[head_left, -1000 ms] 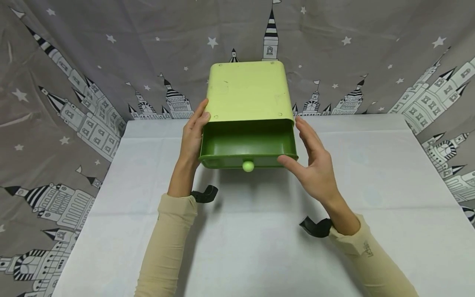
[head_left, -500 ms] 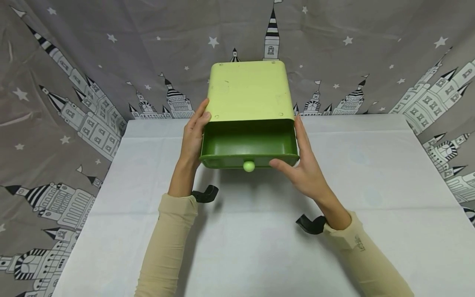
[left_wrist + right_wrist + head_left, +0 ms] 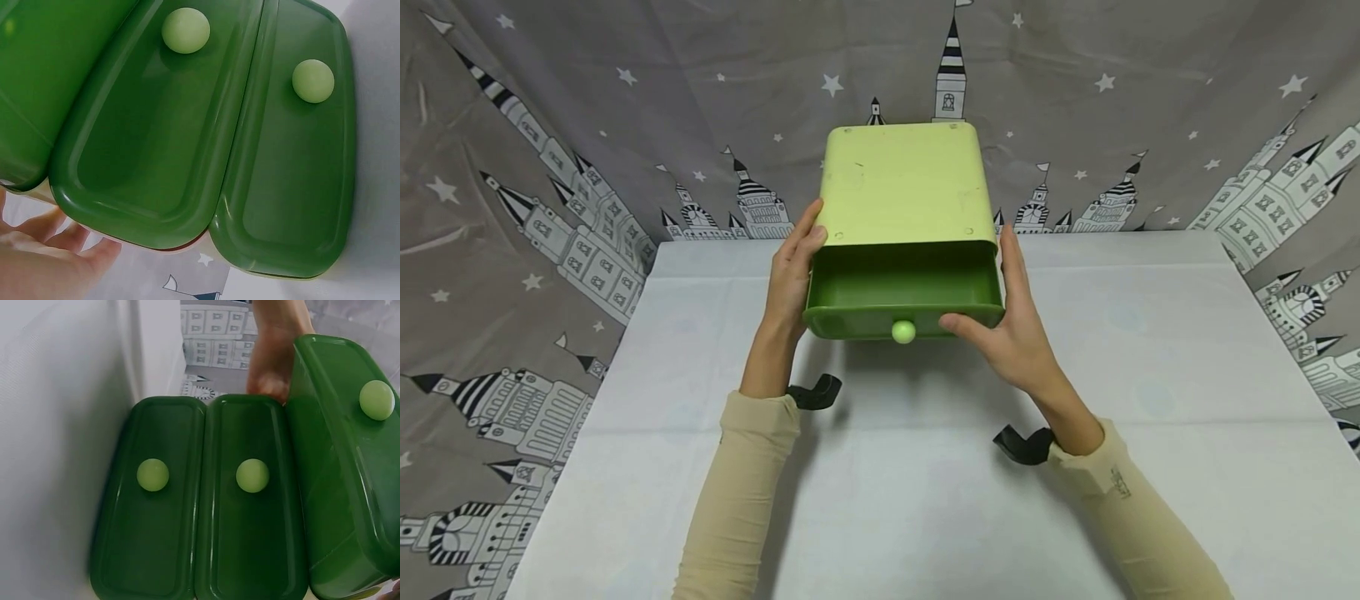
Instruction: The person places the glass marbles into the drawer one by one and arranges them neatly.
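Note:
A light green mini drawer cabinet (image 3: 906, 183) stands at the back of the table, its dark green top drawer (image 3: 902, 287) pulled part-way out. I see nothing inside the drawer. My left hand (image 3: 788, 279) rests against the cabinet's left side, its thumb near the front top corner; its fingers (image 3: 59, 234) show beside the drawers in the left wrist view. The thumb of my right hand (image 3: 1011, 325) presses the right part of the drawer front, while its fingers lie straight along the cabinet's right side. A round pale green knob (image 3: 903, 332) sits mid-front.
Two lower drawers, a middle one (image 3: 250, 519) and a bottom one (image 3: 147, 531), are closed under the pulled-out drawer. A white cloth (image 3: 895, 500) covers the table. Grey fabric with castles and stars (image 3: 700, 92) hangs behind and at both sides.
My right hand has moved left onto the drawer, its thumb sliding inward along the drawer front. The front of the drawer has risen slightly. My left hand has stayed in place.

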The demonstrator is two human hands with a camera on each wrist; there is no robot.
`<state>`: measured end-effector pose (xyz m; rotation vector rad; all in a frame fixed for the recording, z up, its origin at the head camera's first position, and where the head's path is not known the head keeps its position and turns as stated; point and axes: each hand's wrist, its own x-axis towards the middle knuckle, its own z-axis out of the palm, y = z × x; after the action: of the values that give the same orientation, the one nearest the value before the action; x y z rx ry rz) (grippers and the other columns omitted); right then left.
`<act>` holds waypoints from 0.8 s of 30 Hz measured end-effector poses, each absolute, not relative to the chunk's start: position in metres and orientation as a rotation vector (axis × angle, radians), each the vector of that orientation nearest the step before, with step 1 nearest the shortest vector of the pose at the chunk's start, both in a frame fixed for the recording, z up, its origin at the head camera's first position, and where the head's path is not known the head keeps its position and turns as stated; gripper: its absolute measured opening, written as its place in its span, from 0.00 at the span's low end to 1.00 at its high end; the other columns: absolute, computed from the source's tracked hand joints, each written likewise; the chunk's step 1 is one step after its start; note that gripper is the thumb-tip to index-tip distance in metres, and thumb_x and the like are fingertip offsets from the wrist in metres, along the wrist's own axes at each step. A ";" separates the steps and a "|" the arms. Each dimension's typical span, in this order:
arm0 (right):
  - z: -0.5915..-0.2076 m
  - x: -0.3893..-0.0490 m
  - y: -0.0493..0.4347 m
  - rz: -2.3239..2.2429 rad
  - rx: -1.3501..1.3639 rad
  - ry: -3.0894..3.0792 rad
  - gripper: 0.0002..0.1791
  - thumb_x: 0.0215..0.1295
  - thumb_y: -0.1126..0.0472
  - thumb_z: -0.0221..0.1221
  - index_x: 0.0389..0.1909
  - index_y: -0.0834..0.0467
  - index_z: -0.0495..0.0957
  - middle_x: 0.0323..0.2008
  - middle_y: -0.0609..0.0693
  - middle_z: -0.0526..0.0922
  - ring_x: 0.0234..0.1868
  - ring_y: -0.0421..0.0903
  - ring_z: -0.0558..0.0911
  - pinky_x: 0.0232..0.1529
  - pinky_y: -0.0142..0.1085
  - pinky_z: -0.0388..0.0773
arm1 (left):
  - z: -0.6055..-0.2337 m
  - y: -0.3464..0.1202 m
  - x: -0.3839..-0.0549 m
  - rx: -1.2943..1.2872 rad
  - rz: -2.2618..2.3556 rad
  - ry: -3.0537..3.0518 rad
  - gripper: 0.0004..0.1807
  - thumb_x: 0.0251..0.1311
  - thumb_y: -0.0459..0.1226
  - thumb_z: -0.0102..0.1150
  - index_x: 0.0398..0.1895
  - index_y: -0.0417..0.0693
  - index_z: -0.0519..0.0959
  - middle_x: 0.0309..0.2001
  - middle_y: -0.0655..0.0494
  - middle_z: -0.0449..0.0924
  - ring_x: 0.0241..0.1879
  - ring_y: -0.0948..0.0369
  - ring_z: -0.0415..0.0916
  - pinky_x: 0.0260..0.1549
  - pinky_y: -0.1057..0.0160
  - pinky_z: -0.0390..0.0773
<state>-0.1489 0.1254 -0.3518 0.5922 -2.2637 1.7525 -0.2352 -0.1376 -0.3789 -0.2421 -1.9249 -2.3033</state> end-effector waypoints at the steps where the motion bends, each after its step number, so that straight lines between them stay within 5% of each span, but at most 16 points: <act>1: -0.351 -0.150 0.125 1.754 0.596 -2.258 0.61 0.58 0.58 0.71 0.78 0.65 0.35 0.78 0.55 0.35 0.77 0.42 0.36 0.73 0.46 0.36 | -0.379 -0.138 -0.235 -0.244 -2.306 -1.922 0.30 0.72 0.42 0.50 0.76 0.50 0.61 0.74 0.58 0.59 0.71 0.63 0.56 0.66 0.62 0.61; 8: -0.346 -0.155 0.123 1.741 0.619 -2.241 0.57 0.55 0.73 0.69 0.77 0.68 0.40 0.77 0.61 0.40 0.77 0.47 0.38 0.73 0.45 0.37 | -0.379 -0.138 -0.236 -0.255 -2.337 -1.908 0.30 0.72 0.42 0.50 0.76 0.51 0.61 0.74 0.59 0.58 0.72 0.64 0.54 0.66 0.63 0.59; 17: -0.341 -0.163 0.126 1.611 0.581 -2.251 0.49 0.52 0.73 0.70 0.72 0.74 0.53 0.73 0.67 0.52 0.75 0.53 0.51 0.71 0.48 0.50 | -0.380 -0.144 -0.236 -0.349 -2.395 -1.929 0.31 0.75 0.49 0.44 0.78 0.54 0.57 0.75 0.60 0.56 0.72 0.61 0.54 0.67 0.59 0.59; 24: -0.348 -0.175 0.128 1.553 0.535 -2.206 0.44 0.49 0.75 0.72 0.67 0.76 0.62 0.67 0.69 0.61 0.68 0.57 0.62 0.62 0.51 0.64 | -0.387 -0.152 -0.236 -0.728 -2.378 -1.902 0.53 0.61 0.66 0.53 0.80 0.50 0.46 0.78 0.55 0.45 0.76 0.59 0.43 0.72 0.55 0.46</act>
<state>-0.1746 0.1278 -0.3481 0.5352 -2.2055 1.5528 -0.2357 -0.1517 -0.3867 -0.7275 -1.9020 -2.3782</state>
